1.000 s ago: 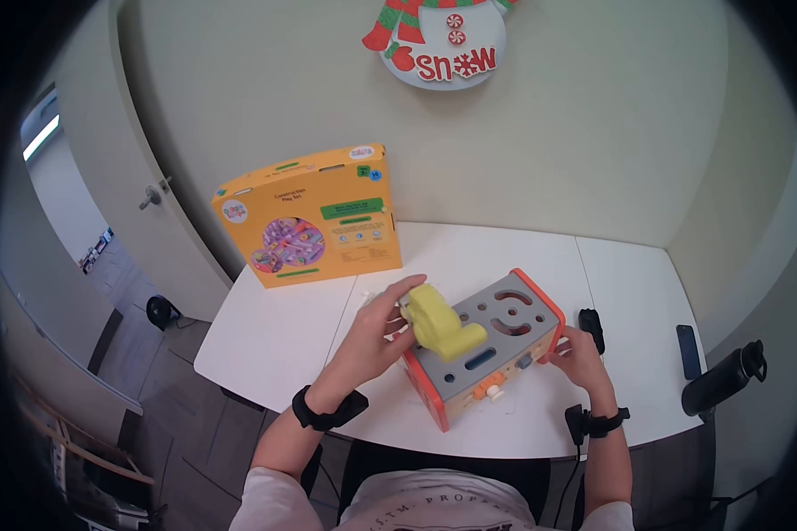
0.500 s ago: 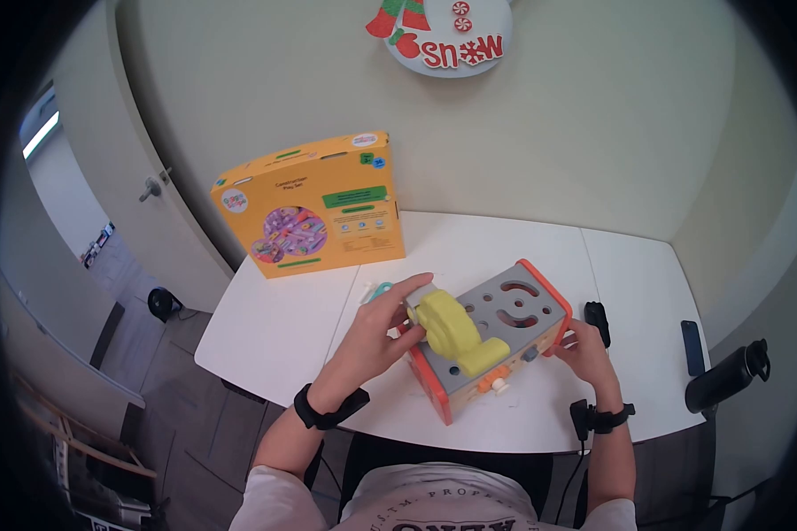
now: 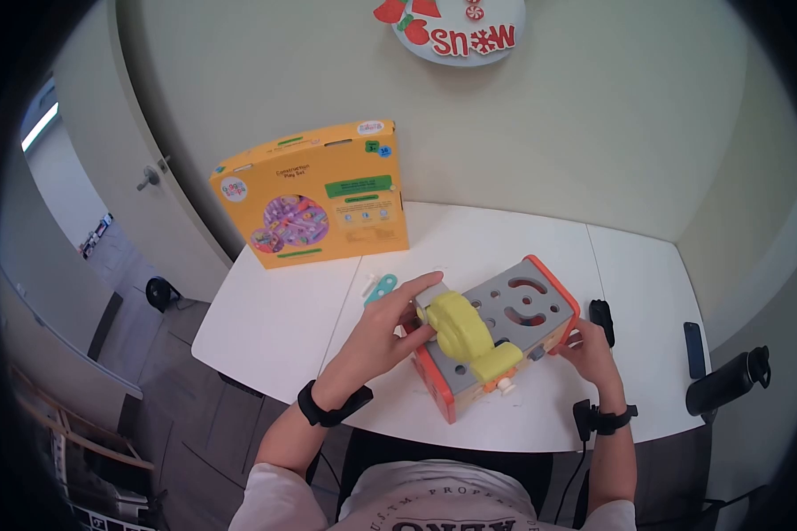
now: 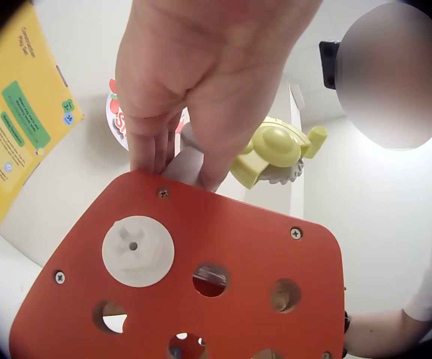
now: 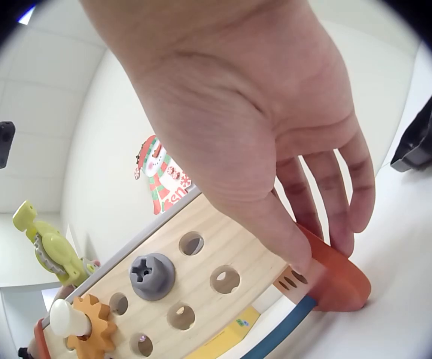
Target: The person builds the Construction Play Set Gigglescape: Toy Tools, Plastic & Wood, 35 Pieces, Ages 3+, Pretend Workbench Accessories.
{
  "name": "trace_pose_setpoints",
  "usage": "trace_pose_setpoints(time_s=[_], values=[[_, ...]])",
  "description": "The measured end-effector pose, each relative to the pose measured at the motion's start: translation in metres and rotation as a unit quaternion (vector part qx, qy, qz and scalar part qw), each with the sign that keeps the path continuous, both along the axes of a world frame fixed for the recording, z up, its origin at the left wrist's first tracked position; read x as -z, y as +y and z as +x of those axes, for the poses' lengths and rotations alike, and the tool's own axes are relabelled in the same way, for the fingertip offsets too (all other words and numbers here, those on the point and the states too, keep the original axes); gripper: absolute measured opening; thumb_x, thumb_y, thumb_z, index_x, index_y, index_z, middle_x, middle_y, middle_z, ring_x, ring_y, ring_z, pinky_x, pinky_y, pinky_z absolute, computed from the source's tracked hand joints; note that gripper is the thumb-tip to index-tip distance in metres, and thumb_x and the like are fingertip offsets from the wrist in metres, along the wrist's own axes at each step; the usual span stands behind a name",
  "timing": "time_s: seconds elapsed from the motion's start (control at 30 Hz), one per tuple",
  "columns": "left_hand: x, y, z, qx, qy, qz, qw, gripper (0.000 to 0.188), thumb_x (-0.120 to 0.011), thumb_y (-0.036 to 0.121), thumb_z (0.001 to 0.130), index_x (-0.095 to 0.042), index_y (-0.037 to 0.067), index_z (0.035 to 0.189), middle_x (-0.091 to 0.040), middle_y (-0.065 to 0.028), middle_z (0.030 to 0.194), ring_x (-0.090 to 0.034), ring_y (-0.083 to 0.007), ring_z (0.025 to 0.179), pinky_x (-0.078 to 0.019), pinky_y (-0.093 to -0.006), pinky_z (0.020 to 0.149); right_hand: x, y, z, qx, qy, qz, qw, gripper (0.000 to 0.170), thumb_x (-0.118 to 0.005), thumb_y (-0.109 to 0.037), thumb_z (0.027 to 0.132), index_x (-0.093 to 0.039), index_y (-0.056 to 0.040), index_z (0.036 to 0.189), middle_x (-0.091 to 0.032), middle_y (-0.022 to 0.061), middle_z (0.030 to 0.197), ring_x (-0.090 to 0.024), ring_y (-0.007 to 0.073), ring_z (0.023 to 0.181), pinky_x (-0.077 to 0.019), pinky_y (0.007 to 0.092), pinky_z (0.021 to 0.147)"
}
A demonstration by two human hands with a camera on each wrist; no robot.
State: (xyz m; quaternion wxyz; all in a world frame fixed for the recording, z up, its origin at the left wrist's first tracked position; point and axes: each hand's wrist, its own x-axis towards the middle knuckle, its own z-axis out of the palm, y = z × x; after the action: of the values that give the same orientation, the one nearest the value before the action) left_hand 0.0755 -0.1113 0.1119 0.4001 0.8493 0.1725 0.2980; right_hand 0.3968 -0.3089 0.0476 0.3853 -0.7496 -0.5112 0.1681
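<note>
A yellow-green toy saw (image 3: pixel 462 329) with a grey toothed disc (image 4: pixel 282 173) is over the left part of the toy bench's grey top (image 3: pixel 514 305). The left hand (image 3: pixel 376 334) pinches a grey piece (image 4: pixel 184 164) beside the saw, at the upper edge of the bench's red end panel (image 4: pixel 227 247). At the other end the right hand (image 5: pixel 253 120) holds the bench by its red end (image 5: pixel 343 280), thumb on the near side and fingers beyond. A grey screw (image 5: pixel 152 277), an orange gear (image 5: pixel 92 325) and a white knob (image 5: pixel 68 318) sit on the wooden side.
A yellow box (image 3: pixel 319 199) stands at the table's back left. A teal strip (image 3: pixel 382 288) lies behind the left hand. On the right are a black case (image 3: pixel 601 323), a phone (image 3: pixel 694 350) and a black bottle (image 3: pixel 728 381).
The yellow-green saw has turned, its handle end swinging toward the person and over the bench's near edge. Both hands keep their hold. The teal strip has come into fuller view.
</note>
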Motion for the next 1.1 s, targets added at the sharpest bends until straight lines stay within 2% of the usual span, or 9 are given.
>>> trace_pose_setpoints(time_s=[0.07, 0.3, 0.5, 0.57, 0.77, 0.87, 0.93, 1.0, 1.1], values=[[0.002, -0.001, 0.0, -0.007, -0.007, 0.031, 0.999, 0.072, -0.076, -0.003, 0.09, -0.049, 0.013, 0.155, -0.068, -0.0149, 0.122, -0.066, -0.0215, 0.087, -0.0567, -0.0327, 0.077, 0.003, 0.0, 0.001, 0.002, -0.001, 0.005, 1.0, 0.025, -0.075, 0.011, 0.084, -0.073, 0.0055, 0.108, -0.079, 0.017, 0.099, -0.079, 0.0266, 0.087, -0.0635, 0.0331, 0.081], [0.016, -0.005, 0.002, -0.019, -0.023, 0.012, 0.999, 0.075, -0.078, -0.003, 0.088, -0.048, 0.013, 0.156, -0.068, -0.0165, 0.127, -0.068, -0.0264, 0.093, -0.0579, -0.035, 0.083, 0.0, 0.001, -0.001, 0.002, -0.001, 0.0, 1.0, 0.025, -0.075, 0.011, 0.084, -0.073, 0.005, 0.109, -0.079, 0.0159, 0.099, -0.08, 0.0268, 0.089, -0.0637, 0.0331, 0.082], [0.016, -0.005, 0.008, -0.023, -0.047, 0.044, 0.998, 0.077, -0.075, -0.004, 0.09, -0.044, 0.014, 0.158, -0.068, -0.0178, 0.125, -0.072, -0.031, 0.103, -0.0577, -0.037, 0.086, -0.012, -0.005, -0.006, -0.008, -0.015, 0.028, 0.999, 0.025, -0.073, 0.005, 0.09, -0.069, 0.0069, 0.114, -0.078, 0.0175, 0.1, -0.079, 0.0283, 0.089, -0.0637, 0.0353, 0.082], [0.012, -0.004, 0.01, -0.038, -0.006, 0.025, 0.999, 0.076, -0.072, -0.007, 0.092, -0.042, 0.013, 0.159, -0.068, -0.0172, 0.128, -0.074, -0.0301, 0.113, -0.0579, -0.0352, 0.093, -0.005, -0.006, 0.001, 0.009, -0.036, 0.051, 0.998, 0.024, -0.072, 0.003, 0.092, -0.067, 0.0075, 0.115, -0.078, 0.0189, 0.099, -0.079, 0.0281, 0.085, -0.0628, 0.0349, 0.078], [0.013, 0.024, 0.026, -0.032, -0.016, 0.017, 0.999, 0.083, -0.071, -0.003, 0.096, -0.032, 0.017, 0.166, -0.067, -0.0206, 0.132, -0.071, -0.0341, 0.122, -0.057, -0.0382, 0.101, 0.002, -0.005, 0.003, 0.036, -0.043, 0.072, 0.996, 0.022, -0.072, -0.002, 0.096, -0.067, 0.0084, 0.114, -0.076, 0.0205, 0.093, -0.074, 0.0258, 0.07, -0.0572, 0.033, 0.065], [0.023, 0.056, 0.014, -0.023, -0.08, 0.012, 0.996, 0.079, -0.071, -0.001, 0.097, -0.036, 0.015, 0.165, -0.07, -0.019, 0.128, -0.071, -0.0317, 0.12, -0.0582, -0.0402, 0.1, -0.002, -0.004, 0.001, 0.038, -0.034, 0.072, 0.996, 0.021, -0.073, -0.003, 0.096, -0.067, 0.0085, 0.113, -0.075, 0.0193, 0.09, -0.073, 0.0239, 0.067, -0.0564, 0.0324, 0.063], [0.029, 0.077, -0.005, -0.068, -0.092, -0.013, 0.993, 0.056, -0.07, 0.0, 0.098, -0.055, 0.008, 0.152, -0.073, -0.0177, 0.122, -0.073, -0.0283, 0.112, -0.0597, -0.042, 0.098, -0.004, -0.006, 0.002, 0.042, -0.022, 0.06, 0.997, 0.021, -0.073, -0.003, 0.096, -0.068, 0.0072, 0.113, -0.074, 0.0158, 0.09, -0.07, 0.0196, 0.068, -0.0552, 0.0306, 0.064], [0.043, 0.098, -0.021, -0.153, -0.007, 0.01, 0.988, 0.044, -0.072, 0.001, 0.096, -0.065, 0.004, 0.139, -0.073, -0.0193, 0.119, -0.073, -0.0281, 0.107, -0.0602, -0.041, 0.095, -0.004, -0.005, 0.005, 0.036, -0.016, 0.044, 0.998, 0.02, -0.072, -0.003, 0.097, -0.068, 0.0046, 0.116, -0.072, 0.0096, 0.089, -0.066, 0.012, 0.069, -0.0526, 0.0276, 0.065], [0.076, 0.124, -0.027, -0.223, 0.124, 0.045, 0.966, 0.035, -0.077, 0.004, 0.091, -0.072, 0.001, 0.125, -0.073, -0.0224, 0.117, -0.073, -0.0304, 0.102, -0.0606, -0.0412, 0.091, -0.01, -0.003, 0.001, 0.043, -0.012, 0.022, 0.999, 0.021, -0.073, -0.003, 0.097, -0.069, 0.0046, 0.115, -0.072, 0.0093, 0.089, -0.068, 0.0124, 0.071, -0.0529, 0.0277, 0.065]])
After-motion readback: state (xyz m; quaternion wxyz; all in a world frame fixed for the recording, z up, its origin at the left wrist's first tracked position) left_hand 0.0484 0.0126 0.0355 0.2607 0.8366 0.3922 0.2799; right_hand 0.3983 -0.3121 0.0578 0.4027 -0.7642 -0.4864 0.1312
